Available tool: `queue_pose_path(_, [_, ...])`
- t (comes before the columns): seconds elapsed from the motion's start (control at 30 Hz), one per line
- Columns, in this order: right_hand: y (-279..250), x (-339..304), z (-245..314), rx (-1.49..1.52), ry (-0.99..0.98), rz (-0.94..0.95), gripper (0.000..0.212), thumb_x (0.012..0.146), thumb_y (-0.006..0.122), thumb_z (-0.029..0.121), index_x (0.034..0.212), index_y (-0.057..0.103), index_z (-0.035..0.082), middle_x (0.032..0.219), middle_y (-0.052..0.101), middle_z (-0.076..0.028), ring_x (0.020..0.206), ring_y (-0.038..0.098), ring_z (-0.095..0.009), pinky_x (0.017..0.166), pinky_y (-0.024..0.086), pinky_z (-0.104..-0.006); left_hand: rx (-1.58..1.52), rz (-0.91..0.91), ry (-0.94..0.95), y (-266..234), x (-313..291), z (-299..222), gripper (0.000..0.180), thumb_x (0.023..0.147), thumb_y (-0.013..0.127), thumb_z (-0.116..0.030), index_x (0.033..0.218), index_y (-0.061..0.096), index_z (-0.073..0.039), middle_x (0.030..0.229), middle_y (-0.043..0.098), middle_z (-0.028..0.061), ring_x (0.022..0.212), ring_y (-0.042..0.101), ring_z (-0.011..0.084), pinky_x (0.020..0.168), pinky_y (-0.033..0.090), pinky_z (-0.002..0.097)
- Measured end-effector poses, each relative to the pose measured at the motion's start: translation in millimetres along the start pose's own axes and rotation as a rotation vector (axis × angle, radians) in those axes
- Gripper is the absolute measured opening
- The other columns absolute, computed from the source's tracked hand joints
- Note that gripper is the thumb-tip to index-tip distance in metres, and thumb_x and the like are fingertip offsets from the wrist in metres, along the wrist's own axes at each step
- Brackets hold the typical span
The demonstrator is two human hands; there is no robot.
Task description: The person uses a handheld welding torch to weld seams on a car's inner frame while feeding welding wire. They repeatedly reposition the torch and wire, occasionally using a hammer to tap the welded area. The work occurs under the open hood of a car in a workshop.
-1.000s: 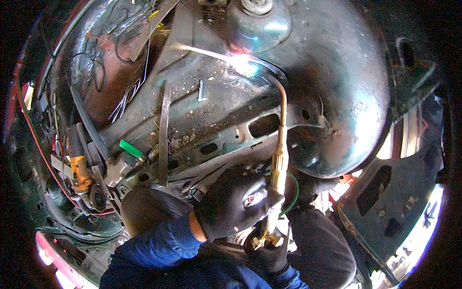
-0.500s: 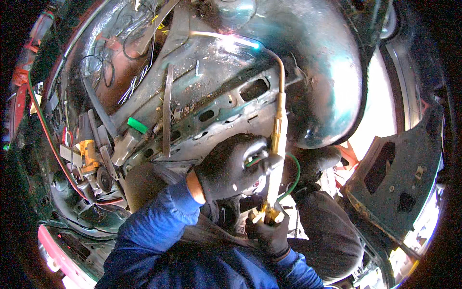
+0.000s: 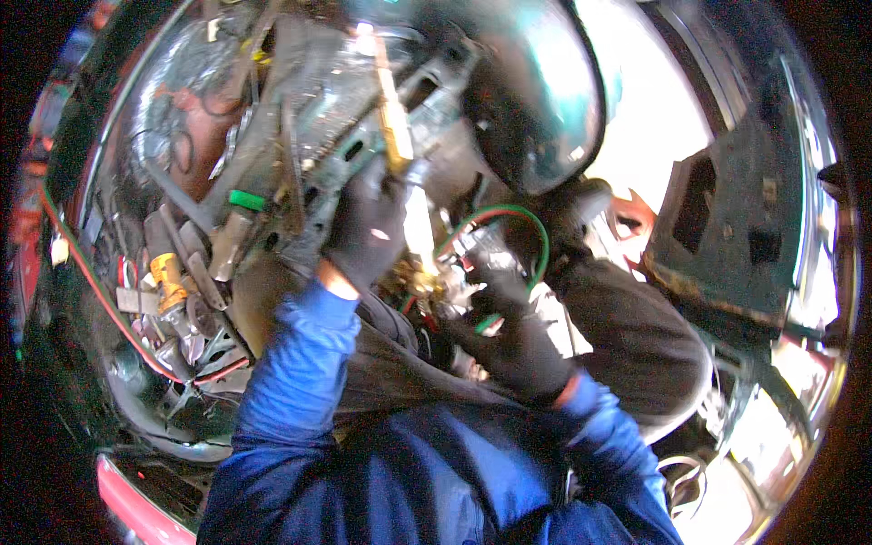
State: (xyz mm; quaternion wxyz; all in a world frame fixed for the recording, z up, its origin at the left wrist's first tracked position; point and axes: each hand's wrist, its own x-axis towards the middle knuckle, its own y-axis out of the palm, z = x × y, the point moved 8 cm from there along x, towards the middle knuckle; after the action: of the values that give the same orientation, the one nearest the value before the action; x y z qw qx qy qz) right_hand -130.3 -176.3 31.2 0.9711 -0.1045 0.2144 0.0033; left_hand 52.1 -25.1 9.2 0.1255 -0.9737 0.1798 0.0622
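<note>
A brass gas torch with a pale handle points up and away from me, and my left hand, in a black glove, is closed around it. Its bent tip runs up near a bright spot; motion blur hides whether a flame burns. Below the handle are the brass valve fittings. Close to their right, my gloved right hand is smeared by motion, so its grip is unclear. A red and green hose loops beside it, and a green piece of hose crosses by its fingers.
I am within a stripped car body; a rounded dark wheel arch bulges at upper right. Left lie a yellow-and-black power tool, metal strips and a green-ended piece. A hose runs along the left; a dark panel stands right.
The torch and my left hand have moved left and up in view, as the view shifted too. My right hand has come away from the valves, to their right. The bright blue-white glow has gone.
</note>
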Motion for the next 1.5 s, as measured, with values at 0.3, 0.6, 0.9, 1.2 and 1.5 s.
queue_pose_path(0.3, [-348, -215, 37, -0.215, -0.027, -1.216, 0.042, 0.105, 0.056, 0.016, 0.145, 0.057, 0.003, 0.133, 0.065, -0.013, 0.109, 0.066, -0.024, 0.094, 0.055, -0.035, -0.113, -0.054, 0.013, -12, -25, -5, 0.047, 0.109, 0.057, -0.044, 0.123, 0.07, -0.001, 0.107, 0.07, 0.006, 0.095, 0.064, 0.015, 0.087, 0.052, 0.0324])
queue_pose_path(0.6, [-309, -136, -305, -0.477, 0.451, -0.782, 0.068, 0.098, 0.064, 0.026, 0.155, 0.037, 0.001, 0.147, 0.052, -0.025, 0.128, 0.054, -0.037, 0.108, 0.047, -0.0419, -0.053, -0.207, -0.038, -49, -60, -3, 0.041, 0.108, 0.06, -0.034, 0.131, 0.063, 0.0, 0.117, 0.064, 0.0105, 0.108, 0.063, 0.0209, 0.095, 0.052, 0.0371])
queue_pose_path(0.9, [-151, -149, -586, -0.601, 0.871, -0.2, 0.094, 0.092, 0.07, 0.034, 0.164, 0.02, -0.001, 0.158, 0.04, -0.035, 0.144, 0.044, -0.046, 0.12, 0.041, -0.0475, -0.174, -0.259, -0.1, -122, -56, 65, 0.046, 0.109, 0.057, -0.031, 0.145, 0.059, -0.002, 0.146, 0.06, 0.0119, 0.137, 0.055, 0.0233, 0.119, 0.04, 0.0401])
queue_pose_path(1.2, [-104, -154, -595, -0.614, 0.911, -0.083, 0.077, 0.096, 0.068, 0.027, 0.158, 0.031, -0.001, 0.15, 0.048, -0.028, 0.134, 0.049, -0.039, 0.111, 0.044, -0.0428, -0.213, -0.297, -0.228, -40, -49, 27, 0.031, 0.108, 0.058, -0.04, 0.113, 0.065, -0.01, 0.091, 0.059, -0.0006, 0.078, 0.061, 0.0119, 0.067, 0.049, 0.027])
queue_pose_path(1.5, [-178, -150, -562, -0.75, 0.811, -0.181, 0.061, 0.1, 0.065, 0.021, 0.152, 0.041, -0.002, 0.142, 0.055, -0.022, 0.125, 0.054, -0.031, 0.102, 0.048, -0.0381, -0.107, -0.202, -0.261, -11, -52, -8, 0.056, 0.108, 0.055, -0.056, 0.121, 0.067, -0.003, 0.078, 0.065, 0.0032, 0.065, 0.063, 0.0121, 0.061, 0.053, 0.0278])
